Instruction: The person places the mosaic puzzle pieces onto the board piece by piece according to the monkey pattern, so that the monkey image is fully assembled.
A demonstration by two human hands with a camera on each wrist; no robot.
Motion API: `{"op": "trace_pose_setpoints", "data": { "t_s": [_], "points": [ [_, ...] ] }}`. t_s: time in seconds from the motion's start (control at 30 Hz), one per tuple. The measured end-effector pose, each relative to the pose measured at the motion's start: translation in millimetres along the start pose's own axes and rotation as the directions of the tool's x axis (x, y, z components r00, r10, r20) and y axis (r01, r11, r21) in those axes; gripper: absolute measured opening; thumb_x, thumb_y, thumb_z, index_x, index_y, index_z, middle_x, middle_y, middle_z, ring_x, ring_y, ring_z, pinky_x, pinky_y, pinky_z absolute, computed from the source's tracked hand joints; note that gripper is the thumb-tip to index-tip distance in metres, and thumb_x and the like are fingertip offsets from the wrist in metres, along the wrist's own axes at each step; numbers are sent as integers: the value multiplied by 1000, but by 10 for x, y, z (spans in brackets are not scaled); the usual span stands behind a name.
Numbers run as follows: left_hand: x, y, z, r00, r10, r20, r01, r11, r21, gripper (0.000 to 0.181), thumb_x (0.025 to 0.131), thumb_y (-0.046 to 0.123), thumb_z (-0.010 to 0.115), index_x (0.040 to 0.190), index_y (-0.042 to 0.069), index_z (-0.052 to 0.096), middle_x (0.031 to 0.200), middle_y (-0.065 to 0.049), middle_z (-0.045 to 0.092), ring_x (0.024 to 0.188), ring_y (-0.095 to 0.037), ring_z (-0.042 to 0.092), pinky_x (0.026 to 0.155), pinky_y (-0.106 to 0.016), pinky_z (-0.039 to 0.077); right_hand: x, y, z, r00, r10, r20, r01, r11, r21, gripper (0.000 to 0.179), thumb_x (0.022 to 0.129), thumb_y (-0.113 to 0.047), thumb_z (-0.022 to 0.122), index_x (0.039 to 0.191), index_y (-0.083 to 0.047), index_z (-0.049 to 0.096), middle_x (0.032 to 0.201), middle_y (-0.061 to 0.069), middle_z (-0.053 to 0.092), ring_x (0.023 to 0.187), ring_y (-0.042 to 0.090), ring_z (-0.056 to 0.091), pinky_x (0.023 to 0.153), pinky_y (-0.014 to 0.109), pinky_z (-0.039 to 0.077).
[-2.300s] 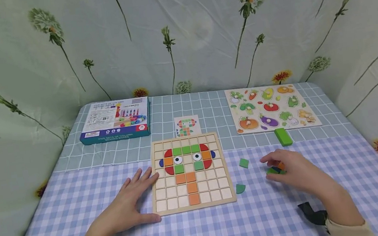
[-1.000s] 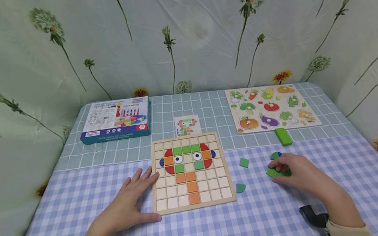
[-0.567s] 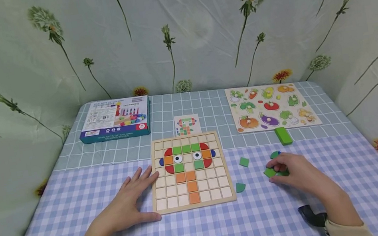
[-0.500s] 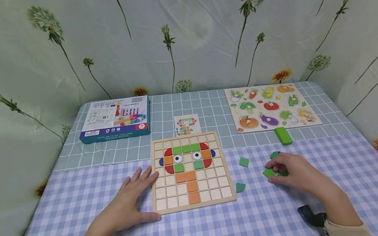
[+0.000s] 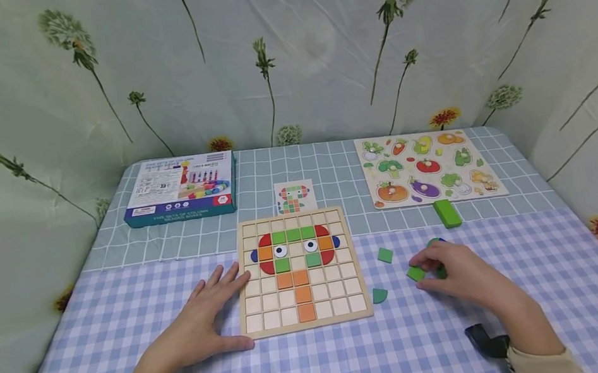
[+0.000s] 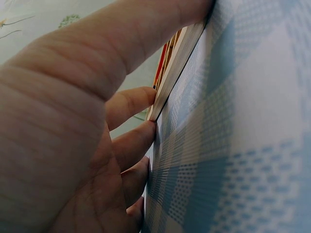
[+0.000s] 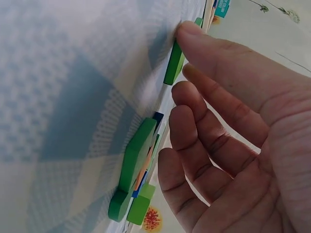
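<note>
A wooden grid board (image 5: 337,288) lies mid-table, bearing red, green, orange and blue tiles with two round eye tiles. My left hand (image 5: 193,329) spreads along its left side, fingertips and thumb at the edge; in the left wrist view the fingers are straight against the board's side. Right of the board, my right hand (image 5: 463,272) pinches a light green square tile (image 5: 416,273) between thumb and index finger, low over the cloth. Other loose tiles lie partly hidden behind this hand; the right wrist view shows a dark green tile (image 7: 136,158) among them.
Between board and right hand lie a green square tile (image 5: 385,255) and a green quarter-round tile (image 5: 380,295). A pattern card (image 5: 306,203) sits behind the board. Further back are a box (image 5: 179,190), a vegetable puzzle board (image 5: 406,152) and a green block (image 5: 447,214).
My right hand moved right to the loose tiles, then came back left with the light green square tile, leaving other tiles behind. The left hand stays at the board.
</note>
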State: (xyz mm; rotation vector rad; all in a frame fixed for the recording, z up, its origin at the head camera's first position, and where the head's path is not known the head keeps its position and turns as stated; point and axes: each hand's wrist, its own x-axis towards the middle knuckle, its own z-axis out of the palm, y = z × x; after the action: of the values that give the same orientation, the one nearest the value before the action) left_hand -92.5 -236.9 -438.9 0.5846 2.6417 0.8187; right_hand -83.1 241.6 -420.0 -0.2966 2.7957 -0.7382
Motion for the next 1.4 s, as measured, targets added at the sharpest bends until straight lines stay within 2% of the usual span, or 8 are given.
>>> {"op": "trace_pose_setpoints", "data": {
  "t_s": [0.1, 0.33, 0.53, 0.7, 0.87, 1.17, 1.27, 1.4],
  "points": [
    [0, 6, -7, 1000, 17, -6, -17, 1000, 2, 113, 73, 65, 91, 166, 23, 43, 178, -14, 30, 166, -50, 15, 126, -80, 10, 7, -17, -7, 1000, 4, 10, -4, 1000, -8, 32, 85, -19, 92, 115, -13, 80, 105, -5, 72, 92, 9, 62, 82, 29, 59],
    [9, -3, 0, 1000, 3, 3, -3, 1000, 4, 114, 73, 65, 92, 167, 24, 42, 178, -13, 29, 166, -49, 14, 128, -79, 9, 57, -63, -47, 999, -33, -4, 33, 999, -1, 32, 89, -20, 89, 118, -13, 79, 111, -3, 75, 99, 12, 67, 91, 41, 63],
    [1, -3, 0, 1000, 4, 2, -4, 1000, 3, 114, 73, 66, 91, 167, 24, 42, 178, -13, 29, 166, -49, 14, 127, -80, 9, 93, -101, -62, 998, -55, -10, 54, 998, -17, 33, 90, -21, 88, 120, -12, 78, 111, -2, 75, 100, 14, 69, 93, 44, 62],
    [0, 0, 4, 1000, -3, 6, 3, 1000, -2, 114, 73, 66, 91, 167, 25, 42, 178, -12, 29, 166, -48, 14, 128, -79, 9, 81, -94, -65, 999, -14, 29, 15, 1000, -14, 36, 88, -21, 89, 120, -10, 78, 111, 0, 75, 101, 16, 69, 94, 47, 62],
    [1, -3, 0, 1000, 4, -1, -4, 1000, 6, 114, 73, 67, 91, 167, 24, 42, 178, -13, 29, 166, -49, 14, 128, -79, 9, 61, -63, -60, 999, 9, 53, -9, 1000, -11, 37, 87, -20, 91, 119, -9, 77, 112, -1, 76, 102, 16, 69, 94, 46, 62],
    [17, -5, -4, 1000, -4, 9, 4, 1000, 5, 114, 73, 66, 92, 167, 25, 42, 178, -12, 28, 167, -48, 13, 128, -79, 9, 78, -25, -104, 1000, 7, 27, -6, 999, -32, 40, 88, -25, 90, 123, -11, 77, 108, -3, 73, 96, 13, 63, 90, 42, 60],
    [3, -25, 4, 1000, -8, 6, 8, 1000, 1, 114, 72, 66, 92, 166, 25, 42, 179, -12, 28, 167, -48, 13, 128, -79, 8, 109, -45, -124, 1000, -13, 5, 13, 998, -55, 39, 90, -26, 89, 123, -11, 77, 105, -3, 73, 94, 13, 62, 86, 38, 58],
    [-3, -21, 3, 1000, -4, 5, 4, 1000, -4, 114, 72, 66, 91, 166, 25, 42, 178, -12, 28, 167, -48, 12, 127, -79, 8, 185, -116, -109, 998, -62, 15, 63, 997, -51, 39, 91, -26, 87, 124, -9, 76, 108, -1, 74, 97, 15, 66, 88, 41, 60]
  ]
}}
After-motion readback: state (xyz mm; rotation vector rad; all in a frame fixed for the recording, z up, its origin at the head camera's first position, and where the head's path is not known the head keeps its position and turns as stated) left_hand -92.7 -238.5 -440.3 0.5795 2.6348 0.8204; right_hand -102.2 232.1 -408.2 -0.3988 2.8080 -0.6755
